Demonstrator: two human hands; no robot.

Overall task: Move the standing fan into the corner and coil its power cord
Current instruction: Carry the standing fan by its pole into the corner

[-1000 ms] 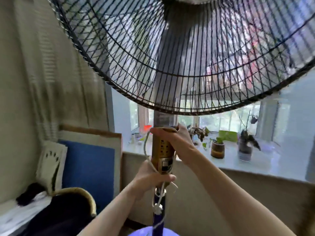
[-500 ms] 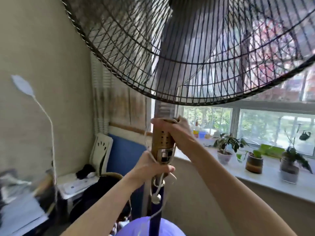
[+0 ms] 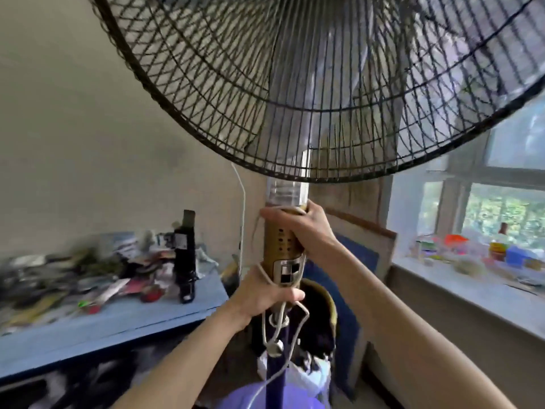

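Note:
The standing fan [image 3: 284, 246] fills the middle of the view: a black wire cage on top, a gold control column, a dark blue pole and a pale purple base at the bottom edge. My right hand [image 3: 306, 228] grips the top of the gold column. Lower down, my left hand [image 3: 262, 293] grips the bottom of the column and holds the white power cord [image 3: 272, 329] against it. The cord hangs in loops below that hand, with its plug dangling by the pole.
A blue table [image 3: 124, 323] piled with clutter and a black device [image 3: 185, 255] stands at left. A blue board [image 3: 362, 261] leans against the wall behind the fan. A windowsill [image 3: 472, 287] with bottles and boxes runs along the right. A dark chair [image 3: 321, 326] sits behind the pole.
The view has swung left: the plants on the sill have left the frame and the cluttered blue table has come in. Both hands keep the same grip on the fan column.

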